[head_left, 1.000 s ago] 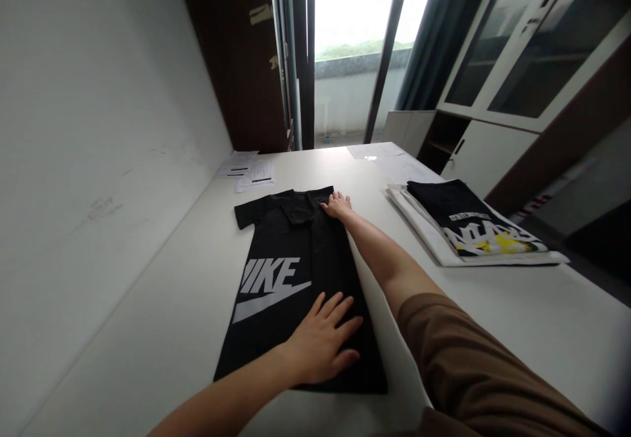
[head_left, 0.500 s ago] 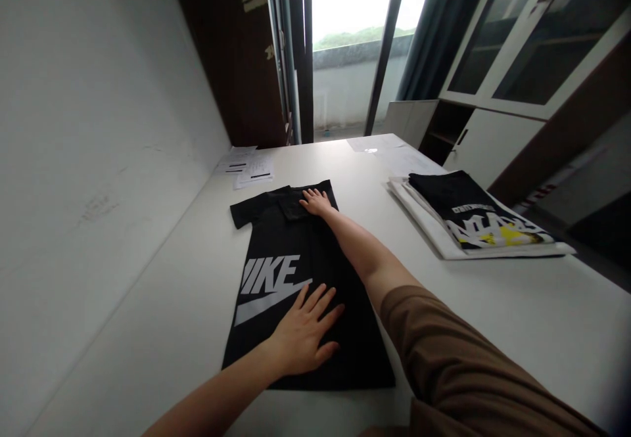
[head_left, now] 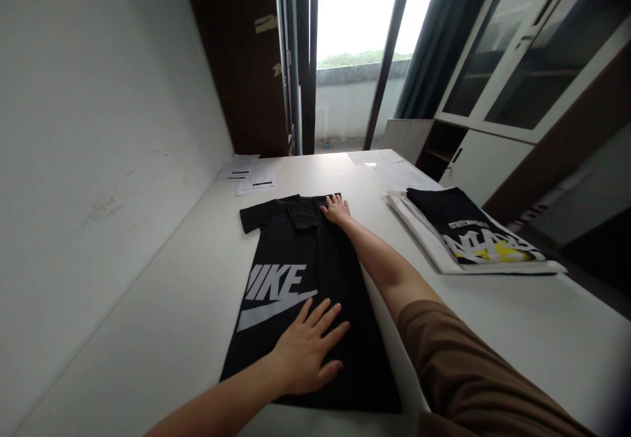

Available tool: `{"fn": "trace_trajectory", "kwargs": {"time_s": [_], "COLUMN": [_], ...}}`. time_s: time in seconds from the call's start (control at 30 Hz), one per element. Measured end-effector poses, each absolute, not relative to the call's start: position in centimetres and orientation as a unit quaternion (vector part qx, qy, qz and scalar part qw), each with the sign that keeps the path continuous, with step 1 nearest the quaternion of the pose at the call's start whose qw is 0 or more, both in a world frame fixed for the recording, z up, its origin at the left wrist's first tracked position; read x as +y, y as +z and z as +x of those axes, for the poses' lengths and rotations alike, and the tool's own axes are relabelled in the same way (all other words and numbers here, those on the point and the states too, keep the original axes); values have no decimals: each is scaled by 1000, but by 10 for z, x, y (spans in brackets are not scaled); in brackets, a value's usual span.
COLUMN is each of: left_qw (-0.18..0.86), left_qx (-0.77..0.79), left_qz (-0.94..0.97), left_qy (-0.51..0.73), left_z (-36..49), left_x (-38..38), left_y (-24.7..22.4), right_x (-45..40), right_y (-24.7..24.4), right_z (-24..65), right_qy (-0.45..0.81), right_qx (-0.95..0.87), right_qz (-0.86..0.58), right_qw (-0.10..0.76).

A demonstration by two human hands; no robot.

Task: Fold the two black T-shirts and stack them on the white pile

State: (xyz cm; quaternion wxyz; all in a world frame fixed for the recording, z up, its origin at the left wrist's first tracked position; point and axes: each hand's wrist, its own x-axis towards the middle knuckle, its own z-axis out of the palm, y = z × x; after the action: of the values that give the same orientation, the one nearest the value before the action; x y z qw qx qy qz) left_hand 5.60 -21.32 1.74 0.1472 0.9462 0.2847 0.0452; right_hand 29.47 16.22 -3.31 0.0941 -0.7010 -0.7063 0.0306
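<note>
A black T-shirt (head_left: 340, 273) with grey NIKE lettering and a grey swoosh lies on the white table (head_left: 162, 305), its right part folded over. One short sleeve sticks out at the far left. My left hand (head_left: 310, 351) rests flat with spread fingers on the lower part of the shirt, just below the print. Farther off, my right hand (head_left: 338, 209) lies on the top right corner of the shirt near the shoulder, fingers extended, holding nothing.
To the right is a stack of folded shirts (head_left: 473, 227), a black one with white and yellow print on top. Printed papers (head_left: 256, 177) lie at the far left of the table, against the wall (head_left: 123, 128). Cabinets (head_left: 493, 154) stand behind on the right.
My right hand has slid to the right over the shirt, from near the collar to the top right corner. My left hand stays on the lower shirt. The camera view has tilted slightly.
</note>
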Motion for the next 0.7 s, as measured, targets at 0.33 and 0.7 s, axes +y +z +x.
{"fn": "trace_trajectory", "kwargs": {"time_s": [0.33,0.7], "left_qw": [156,157], "left_qx": [291,286], "left_qz": [943,945], "left_qy": [43,38], "left_z": [57,56], "left_x": [-213,-210], "left_y": [18,18], "right_x": [109,107], "right_y": [-19,-3], "right_z": [182,150], "right_qy": [70,0], "right_qx": [-799,-737], "right_qz": [-586,-657], "right_qw": [112,158]}}
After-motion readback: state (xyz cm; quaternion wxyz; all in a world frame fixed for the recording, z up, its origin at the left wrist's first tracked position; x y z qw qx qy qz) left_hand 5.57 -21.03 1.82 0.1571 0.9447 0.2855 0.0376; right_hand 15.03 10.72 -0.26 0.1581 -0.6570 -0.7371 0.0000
